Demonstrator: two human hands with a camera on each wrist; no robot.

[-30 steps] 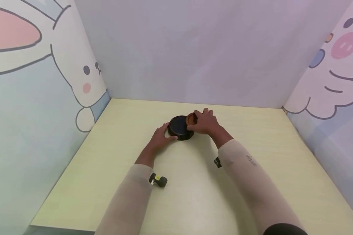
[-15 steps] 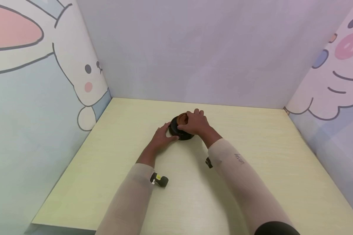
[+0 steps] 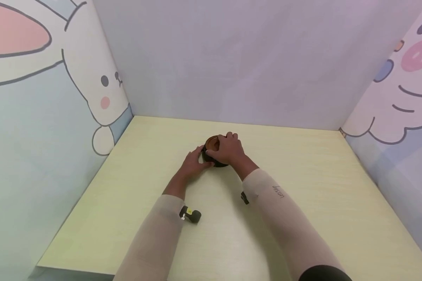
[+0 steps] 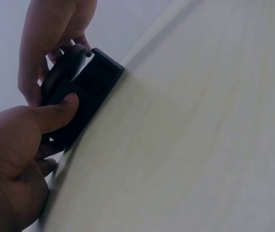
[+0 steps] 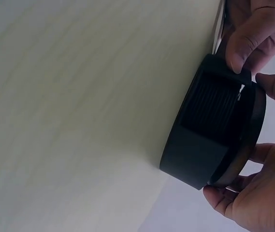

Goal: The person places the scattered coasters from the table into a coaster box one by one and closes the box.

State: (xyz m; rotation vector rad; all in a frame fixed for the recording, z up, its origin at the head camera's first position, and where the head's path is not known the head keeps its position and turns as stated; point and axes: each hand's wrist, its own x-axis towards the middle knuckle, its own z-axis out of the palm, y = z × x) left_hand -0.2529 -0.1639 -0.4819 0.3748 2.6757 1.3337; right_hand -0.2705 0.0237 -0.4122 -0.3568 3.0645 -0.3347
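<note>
A round black holder (image 3: 220,164) sits on the table, its side wall (image 5: 190,151) cut by a wide opening with dark ridges inside. My left hand (image 3: 192,164) grips it from the left, thumb on the near side and fingers round the far side. In my right hand (image 3: 230,149), thumb and fingertips hold a brown round coaster (image 3: 212,143) by its rim. The coaster (image 5: 254,123) lies tilted over the holder's top, with a thin gap on one side in the right wrist view. My right hand hides part of both.
The pale yellow table (image 3: 302,175) is bounded by a lavender back wall (image 3: 225,62) and side walls with cartoon animals. Small black wrist cameras (image 3: 193,216) stick out from both sleeves.
My right hand has carried the brown coaster leftward and lowered it over the black holder. My left hand has kept its place on the holder.
</note>
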